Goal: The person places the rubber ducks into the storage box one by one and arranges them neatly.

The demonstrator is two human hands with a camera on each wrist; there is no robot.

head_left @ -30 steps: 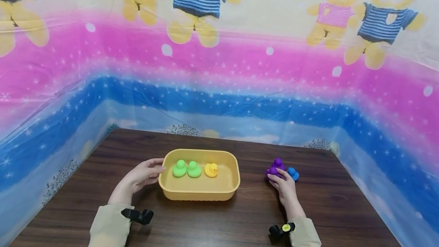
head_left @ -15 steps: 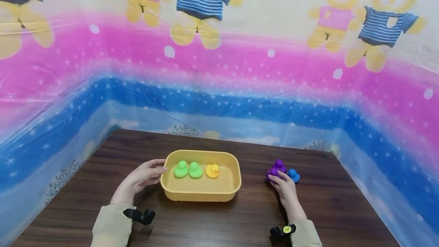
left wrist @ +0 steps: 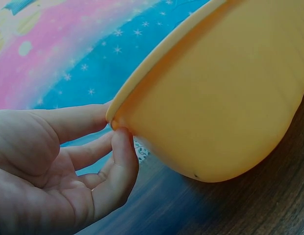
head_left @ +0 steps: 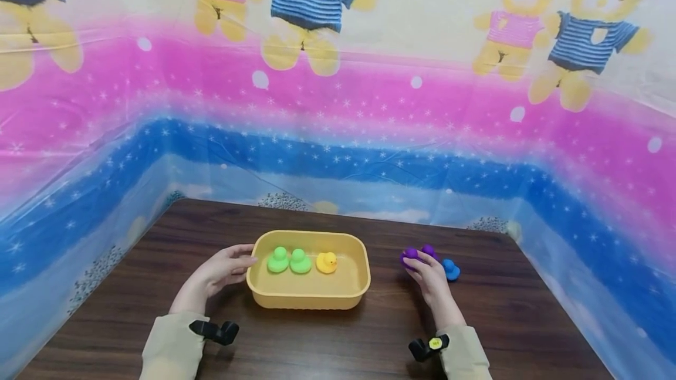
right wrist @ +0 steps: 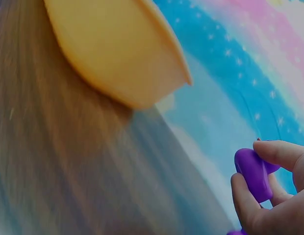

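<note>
My left hand [head_left: 228, 265] is at the left end of a yellow plastic basin [head_left: 308, 302]. In the left wrist view its thumb and a finger pinch the basin's rim [left wrist: 142, 73]. Two green rubber ducks [head_left: 289, 261] and one yellow rubber duck [head_left: 325, 263] sit inside in a row. To the right of the basin, my right hand [head_left: 433, 279] pinches a purple rubber duck [right wrist: 255, 174] between thumb and fingers, lifted off the table. Just behind that hand are a second purple duck [head_left: 429, 250] and a blue duck [head_left: 450, 270], both partly covered.
Everything stands on a dark wood-grain table [head_left: 359, 345]. A printed cloth [head_left: 338, 157] with bears and snowflakes hangs behind and along both sides. Black camera straps [head_left: 213, 332] are on both wrists.
My right hand has lifted one purple duck and shifted slightly left with it, away from the other purple duck and the blue one. My left hand stays at the basin's rim.
</note>
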